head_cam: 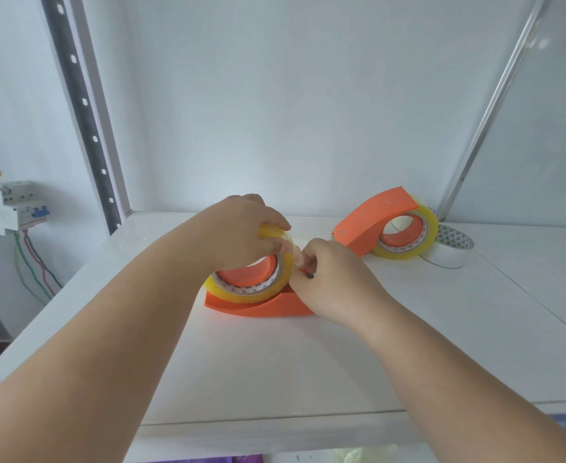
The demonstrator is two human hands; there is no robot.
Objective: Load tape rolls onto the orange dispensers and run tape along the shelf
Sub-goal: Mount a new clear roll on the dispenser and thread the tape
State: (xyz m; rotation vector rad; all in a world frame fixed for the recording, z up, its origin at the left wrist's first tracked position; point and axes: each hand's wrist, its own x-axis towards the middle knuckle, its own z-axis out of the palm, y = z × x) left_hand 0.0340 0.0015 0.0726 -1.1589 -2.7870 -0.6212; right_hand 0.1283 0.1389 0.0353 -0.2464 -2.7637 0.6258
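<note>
An orange dispenser (261, 307) lies on the white shelf (274, 362) in the middle, with a yellowish clear tape roll (241, 294) seated on its hub. My left hand (241, 228) grips the top of that roll. My right hand (325, 272) pinches at the roll's right edge, where the tape end is; the end itself is hidden by my fingers. A second orange dispenser (368, 222) with its own tape roll (405, 252) stands at the back right.
A white roll with a triangle pattern (452, 245) lies behind the second dispenser. Perforated shelf uprights (84, 105) rise at left and right. A breaker box with wires (7, 208) hangs on the wall at far left. The shelf's front edge runs below my forearms.
</note>
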